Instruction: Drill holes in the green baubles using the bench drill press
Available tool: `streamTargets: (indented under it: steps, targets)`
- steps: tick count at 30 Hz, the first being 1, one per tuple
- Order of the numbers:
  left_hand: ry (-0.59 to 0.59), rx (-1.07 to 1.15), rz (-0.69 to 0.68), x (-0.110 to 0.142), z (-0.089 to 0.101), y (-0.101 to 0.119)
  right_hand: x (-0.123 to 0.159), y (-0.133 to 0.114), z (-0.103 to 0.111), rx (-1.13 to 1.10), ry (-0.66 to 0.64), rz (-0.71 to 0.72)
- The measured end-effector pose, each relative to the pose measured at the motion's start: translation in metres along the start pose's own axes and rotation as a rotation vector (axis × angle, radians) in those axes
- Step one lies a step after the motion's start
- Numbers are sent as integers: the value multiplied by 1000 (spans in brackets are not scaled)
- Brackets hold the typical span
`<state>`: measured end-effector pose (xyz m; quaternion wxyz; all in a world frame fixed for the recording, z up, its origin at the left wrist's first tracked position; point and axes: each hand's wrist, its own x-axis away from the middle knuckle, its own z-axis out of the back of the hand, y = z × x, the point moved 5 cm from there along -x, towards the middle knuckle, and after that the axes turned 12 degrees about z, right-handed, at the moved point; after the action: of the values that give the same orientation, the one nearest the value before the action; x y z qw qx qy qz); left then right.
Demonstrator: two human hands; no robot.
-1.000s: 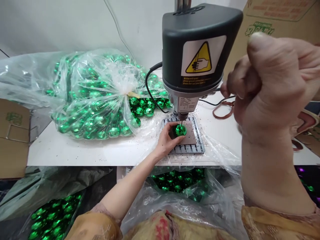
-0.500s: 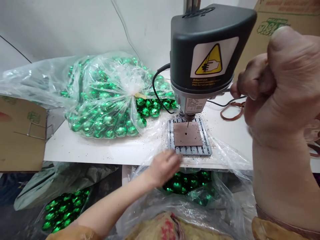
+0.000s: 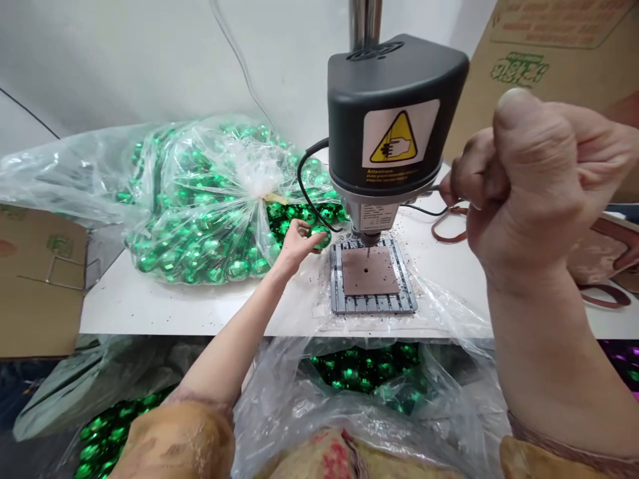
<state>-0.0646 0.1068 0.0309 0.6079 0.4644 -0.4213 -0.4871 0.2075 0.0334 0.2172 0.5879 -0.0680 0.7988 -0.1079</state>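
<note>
Right hand (image 3: 539, 179) is right up close, fingers curled tight round the lever (image 3: 433, 189) of the drill (image 3: 392, 120). Open bag (image 3: 449, 392) of green stuff sits below the counter's (image 3: 164, 309) near edge. The plate (image 3: 374, 308) is just in from that edge, with speckled white surface left and right of it. Farther back, left of the plate, the left hand's (image 3: 295, 245) fingers pinch a ball (image 3: 321, 237): round, shiny green, faceted, near the big sack (image 3: 194, 219).

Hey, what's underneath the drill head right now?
Under the drill head is a brown square pad with a small dark hole, lying on a grey slotted base plate. The pad covers the plate's middle, which can't be seen.
</note>
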Motion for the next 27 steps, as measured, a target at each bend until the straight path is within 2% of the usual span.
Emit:
streamTargets:
  steps: [2, 4, 7, 12, 20, 27]
  targets:
    - [-145, 187, 188, 25, -13, -9, 0, -1, 0, 0, 1, 1]
    - [-235, 265, 253, 49, -28, -12, 1, -2, 0, -2, -1, 5]
    - [-260, 259, 163, 69, -46, -12, 1, -1, 0, -5, -3, -3]
    - [-223, 263, 81, 64, -64, -20, 1, 1, 1, 0, 6, -13]
    - [-299, 125, 24, 59, -73, -20, 3, -3, -1, -4, -16, -18]
    - [-238, -193, -172, 73, -76, -13, 2, -4, -2, -6, -24, 1]
